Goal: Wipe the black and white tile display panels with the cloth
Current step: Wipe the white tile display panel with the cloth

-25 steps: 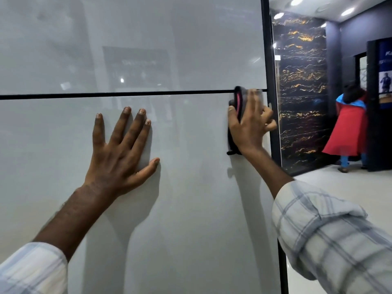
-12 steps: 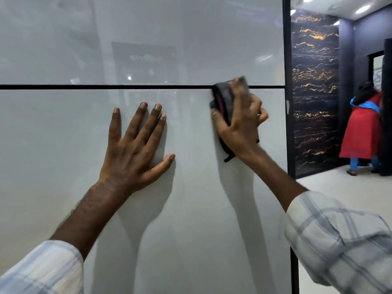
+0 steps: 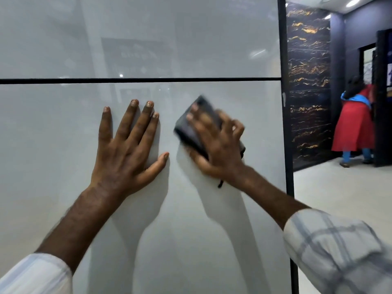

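A glossy white tile panel [image 3: 63, 209] fills most of the view, with a thin black joint line [image 3: 63, 81] crossing it above my hands. My left hand [image 3: 125, 147] lies flat on the panel, fingers straight and spread. Just to its right, my right hand [image 3: 218, 145] presses a folded dark cloth [image 3: 188, 130] against the same tile, thumb under the cloth and fingers bent over it. The cloth and the right hand are blurred. A black panel with gold veins [image 3: 309, 81] stands at the right, behind the white one.
A black frame edge [image 3: 285, 102] ends the white panel on the right. Beyond it lies a pale floor [image 3: 339, 187]. A person in red clothes [image 3: 356, 124] stands by a dark doorway at the far right, back turned.
My right hand has slid the cloth down and left from the joint line near the right frame, close to my left hand. My left hand has stayed flat on the tile.
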The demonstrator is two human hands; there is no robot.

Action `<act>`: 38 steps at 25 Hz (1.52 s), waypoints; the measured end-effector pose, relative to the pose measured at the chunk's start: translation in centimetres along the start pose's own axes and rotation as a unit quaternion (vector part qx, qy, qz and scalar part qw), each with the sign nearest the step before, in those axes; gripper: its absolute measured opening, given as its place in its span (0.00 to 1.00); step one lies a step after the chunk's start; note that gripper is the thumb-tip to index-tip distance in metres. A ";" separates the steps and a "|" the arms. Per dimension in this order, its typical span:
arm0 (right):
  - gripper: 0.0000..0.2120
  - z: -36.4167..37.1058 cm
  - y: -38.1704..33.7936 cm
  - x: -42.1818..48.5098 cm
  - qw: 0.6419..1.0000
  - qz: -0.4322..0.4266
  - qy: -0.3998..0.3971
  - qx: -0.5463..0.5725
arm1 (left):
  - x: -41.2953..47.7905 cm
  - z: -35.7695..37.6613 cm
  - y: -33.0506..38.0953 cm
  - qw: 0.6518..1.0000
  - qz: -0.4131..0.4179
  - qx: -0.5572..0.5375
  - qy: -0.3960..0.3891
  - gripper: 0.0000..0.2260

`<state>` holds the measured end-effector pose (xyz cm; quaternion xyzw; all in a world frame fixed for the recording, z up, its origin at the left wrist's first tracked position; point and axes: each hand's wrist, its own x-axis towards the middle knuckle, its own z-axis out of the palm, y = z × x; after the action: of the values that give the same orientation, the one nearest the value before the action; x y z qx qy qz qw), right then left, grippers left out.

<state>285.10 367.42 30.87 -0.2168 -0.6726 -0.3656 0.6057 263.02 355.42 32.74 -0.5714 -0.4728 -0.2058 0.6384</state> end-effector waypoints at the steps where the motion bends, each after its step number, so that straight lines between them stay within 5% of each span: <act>1: 0.29 -0.4 -0.2 -2.1 0.995 -0.095 -0.021 0.007 | -0.6 0.0 0.5 1.000 -0.003 -0.002 -0.003 0.35; 3: 0.29 -0.9 2.2 -3.5 0.985 -0.167 -0.049 -0.011 | -2.6 0.0 1.9 1.000 0.006 -0.015 -0.013 0.35; 4: 0.29 -1.0 3.9 -2.8 0.989 -0.131 -0.058 -0.026 | -3.7 0.0 2.5 0.999 0.017 -0.021 -0.016 0.36; 7: 0.32 -0.9 6.3 0.0 0.978 0.207 -0.006 -0.031 | -5.0 0.1 2.9 0.999 0.036 -0.027 -0.020 0.35; 9: 0.32 -0.3 3.3 -1.7 0.963 0.267 0.027 -0.031 | -4.9 0.2 2.8 0.999 0.028 -0.030 -0.018 0.35; 11: 0.31 -0.1 -0.8 -6.7 0.995 0.096 -0.007 -0.009 | -5.4 0.1 3.3 0.999 0.013 -0.031 -0.008 0.34; 13: 0.31 -1.0 -2.1 -11.0 0.992 -0.114 -0.061 0.012 | -7.0 0.1 4.4 0.999 0.009 -0.041 -0.012 0.34; 15: 0.31 -1.2 0.7 -11.1 0.978 -0.195 -0.078 -0.005 | -9.2 0.1 5.7 0.998 0.020 -0.048 -0.024 0.35; 17: 0.31 -1.0 3.3 -9.2 0.996 -0.066 -0.059 -0.031 | -11.2 0.2 6.9 0.998 0.032 -0.049 -0.040 0.35; 19: 0.32 -0.6 2.8 -8.4 0.982 0.183 0.005 -0.039 | -12.4 0.3 7.6 0.997 0.040 -0.043 -0.046 0.35; 21: 0.32 0.1 -0.7 -11.1 0.966 0.257 0.023 -0.020 | -12.9 0.4 8.0 0.997 0.041 -0.040 -0.046 0.33; 23: 0.32 0.1 -3.7 -16.0 0.996 0.076 -0.035 0.027 | -13.2 0.3 8.3 0.997 0.046 -0.044 -0.037 0.32; 26: 0.34 -1.4 -1.6 -19.4 0.978 -0.175 -0.109 0.035 | -14.7 0.3 8.9 0.996 0.053 -0.060 -0.045 0.33; 27: 0.35 -1.4 0.1 -18.9 0.982 -0.151 -0.109 0.019 | -15.4 0.3 9.3 0.995 0.053 -0.061 -0.052 0.34; 29: 0.34 -1.0 2.9 -16.7 0.995 0.077 -0.058 -0.010 | -16.5 0.4 10.0 0.996 0.052 -0.051 -0.059 0.34; 31: 0.33 -0.6 2.4 -15.2 0.941 0.337 0.014 -0.008 | -16.8 0.5 10.3 0.996 0.046 -0.044 -0.056 0.34; 32: 0.34 -0.4 0.6 -15.9 0.924 0.383 0.024 -0.011 | -16.7 0.6 10.3 0.997 0.040 -0.045 -0.056 0.34; 33: 0.34 -0.3 -1.7 -17.7 0.934 0.358 0.008 -0.010 | -16.7 0.5 10.2 0.997 0.037 -0.047 -0.055 0.34; 35: 0.33 -0.9 -5.6 -22.9 0.991 0.095 -0.094 0.011 | -16.5 0.4 10.2 0.997 0.038 -0.046 -0.053 0.33; 37: 0.32 -2.2 -5.2 -25.6 0.966 -0.164 -0.192 0.052 | -16.7 0.2 10.2 0.996 0.038 -0.060 -0.059 0.33; 38: 0.32 -2.2 -3.5 -25.3 0.957 -0.202 -0.202 0.060 | -16.8 0.2 10.3 0.995 0.039 -0.064 -0.060 0.33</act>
<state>288.39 367.35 5.40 -0.1091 -0.8315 -0.3875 0.3828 263.32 353.64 13.15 -0.6401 -0.4735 -0.1762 0.5788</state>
